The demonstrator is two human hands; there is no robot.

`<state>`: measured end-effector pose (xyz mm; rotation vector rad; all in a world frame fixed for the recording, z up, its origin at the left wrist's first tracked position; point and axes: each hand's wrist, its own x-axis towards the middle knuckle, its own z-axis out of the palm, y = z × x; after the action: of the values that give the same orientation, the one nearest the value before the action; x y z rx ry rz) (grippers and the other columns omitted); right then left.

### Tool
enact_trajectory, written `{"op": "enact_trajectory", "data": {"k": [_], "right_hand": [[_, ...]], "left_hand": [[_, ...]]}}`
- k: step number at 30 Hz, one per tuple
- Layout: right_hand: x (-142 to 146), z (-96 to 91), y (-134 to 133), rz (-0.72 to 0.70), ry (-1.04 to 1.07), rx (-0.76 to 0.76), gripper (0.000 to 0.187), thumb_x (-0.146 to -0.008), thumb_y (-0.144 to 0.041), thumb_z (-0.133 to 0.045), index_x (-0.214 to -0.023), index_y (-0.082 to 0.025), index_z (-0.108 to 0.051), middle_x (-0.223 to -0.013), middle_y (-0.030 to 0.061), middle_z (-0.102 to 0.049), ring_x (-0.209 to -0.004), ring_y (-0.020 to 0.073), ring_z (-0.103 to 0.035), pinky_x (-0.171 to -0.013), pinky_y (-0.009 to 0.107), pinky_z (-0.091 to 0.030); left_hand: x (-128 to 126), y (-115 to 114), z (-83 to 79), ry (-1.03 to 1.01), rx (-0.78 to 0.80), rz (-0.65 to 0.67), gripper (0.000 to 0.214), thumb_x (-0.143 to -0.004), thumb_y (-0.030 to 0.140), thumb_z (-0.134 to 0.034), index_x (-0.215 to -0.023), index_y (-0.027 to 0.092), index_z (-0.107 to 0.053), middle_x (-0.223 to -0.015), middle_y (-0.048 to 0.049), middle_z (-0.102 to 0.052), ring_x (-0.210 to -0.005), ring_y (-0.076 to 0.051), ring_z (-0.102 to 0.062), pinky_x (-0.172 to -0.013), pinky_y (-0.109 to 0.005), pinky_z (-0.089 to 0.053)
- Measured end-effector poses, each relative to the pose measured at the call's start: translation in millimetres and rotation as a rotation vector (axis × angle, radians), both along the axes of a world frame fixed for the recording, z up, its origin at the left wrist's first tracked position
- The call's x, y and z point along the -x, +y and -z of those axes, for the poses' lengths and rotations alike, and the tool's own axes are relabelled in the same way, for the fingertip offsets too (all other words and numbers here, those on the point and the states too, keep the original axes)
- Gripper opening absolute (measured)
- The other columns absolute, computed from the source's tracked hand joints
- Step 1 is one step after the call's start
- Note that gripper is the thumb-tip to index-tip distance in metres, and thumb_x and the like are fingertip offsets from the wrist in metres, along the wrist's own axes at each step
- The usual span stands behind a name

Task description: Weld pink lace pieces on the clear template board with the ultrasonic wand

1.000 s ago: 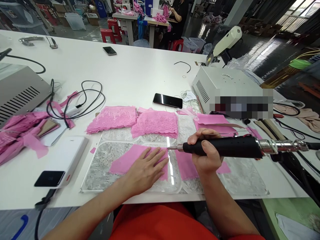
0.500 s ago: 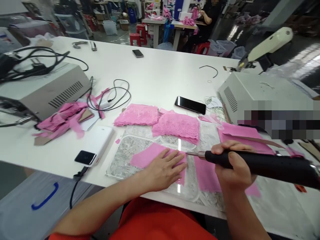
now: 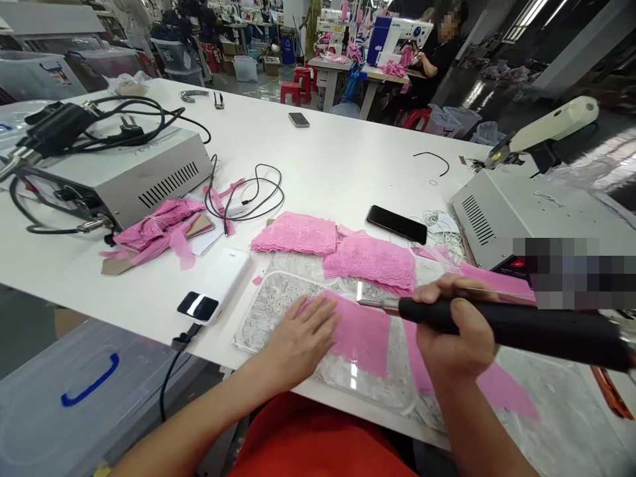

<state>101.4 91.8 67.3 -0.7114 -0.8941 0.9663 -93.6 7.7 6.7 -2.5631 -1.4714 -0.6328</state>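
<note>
White table [image 3: 342, 159], flat pink fabric [image 3: 365, 338], splayed left grip [image 3: 301, 336] atop, right grip [image 3: 457, 338] clasping tool [image 3: 541, 331]

A white tabletop [image 3: 348, 162] spreads across the foreground. Beyond it, red stools [image 3: 290, 89] stand beside a pale sewing table [image 3: 328, 64] on a glossy, dark floor [image 3: 474, 99] streaked with light. At upper right a grey pillar [image 3: 569, 53] slants, near bright strips [image 3: 527, 18] that may be windows or lamps.

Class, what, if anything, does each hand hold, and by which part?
Right hand: black tool, by its handle, near the metal tip; whether it also grips the thin metal strip is unclear. Left hand: nothing gripped, lying flat over pink fabric.
</note>
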Motion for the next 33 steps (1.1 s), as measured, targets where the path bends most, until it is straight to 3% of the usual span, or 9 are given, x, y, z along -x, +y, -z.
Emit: {"op": "enact_trajectory", "data": {"k": [4, 9, 21, 27, 33], "right_hand": [[30.5, 6.2, 3.5, -0.095, -0.046, -0.042, 0.015, -0.07, -0.021, -0.062, -0.084, -0.021, -0.059, -0.082, -0.0029, -0.057, -0.059, 0.0093, -0.058, -0.063, 0.031, -0.051], [50.4, 15.9, 9.1, -0.145, -0.091, -0.071, 0.015, -0.073, -0.022, -0.062, -0.088, -0.022, -0.059, -0.08, -0.0032, -0.059, -0.06, 0.0094, -0.058, -0.063, 0.03, -0.051], [52.1, 16.2, 14.8, -0.096, -0.073, -0.033, 0.016, -0.07, -0.021, -0.063, -0.085, -0.021, -0.059, -0.081, -0.0034, -0.057, -0.058, 0.0093, -0.058, -0.063, 0.03, -0.05], [52.8, 17.9, 13.2, -0.132, -0.062, -0.064, 0.015, -0.07, -0.021, -0.063, -0.085, -0.022, -0.06, -0.082, -0.0036, -0.057, -0.059, 0.0092, -0.058, -0.063, 0.03, -0.05], [52.6, 23.8, 14.2, -0.151, -0.099, -0.087, 0.014, -0.073, -0.02, -0.062, -0.086, -0.022, -0.058, -0.083, -0.0036, -0.057, -0.06, 0.0088, -0.058, -0.064, 0.031, -0.051]], "left_hand": [[16.5, -9.3, 5.4, 0.001, 0.023, -0.026, 0.035, -0.102, 0.03, -0.036, -0.127, 0.015, -0.056, -0.136, -0.0082, -0.057, -0.129, -0.028, -0.05, -0.107, -0.048, -0.038], [19.7, -14.5, 6.0, -0.012, 0.017, -0.02, 0.035, -0.103, 0.032, -0.035, -0.125, 0.016, -0.057, -0.139, -0.0075, -0.055, -0.13, -0.027, -0.049, -0.107, -0.047, -0.036], [18.3, -17.8, 13.6, -0.056, 0.012, -0.058, 0.034, -0.099, 0.036, -0.045, -0.126, 0.019, -0.057, -0.135, -0.0067, -0.058, -0.129, -0.024, -0.05, -0.112, -0.045, -0.031], [25.1, -24.5, 6.9, -0.058, 0.017, -0.042, 0.033, -0.101, 0.028, -0.039, -0.126, 0.016, -0.057, -0.135, -0.008, -0.058, -0.129, -0.026, -0.05, -0.112, -0.05, -0.032], [37.2, -37.7, 7.1, -0.091, 0.004, -0.059, 0.031, -0.099, 0.023, -0.044, -0.126, 0.017, -0.058, -0.133, -0.0076, -0.059, -0.128, -0.027, -0.051, -0.111, -0.051, -0.035]]}}
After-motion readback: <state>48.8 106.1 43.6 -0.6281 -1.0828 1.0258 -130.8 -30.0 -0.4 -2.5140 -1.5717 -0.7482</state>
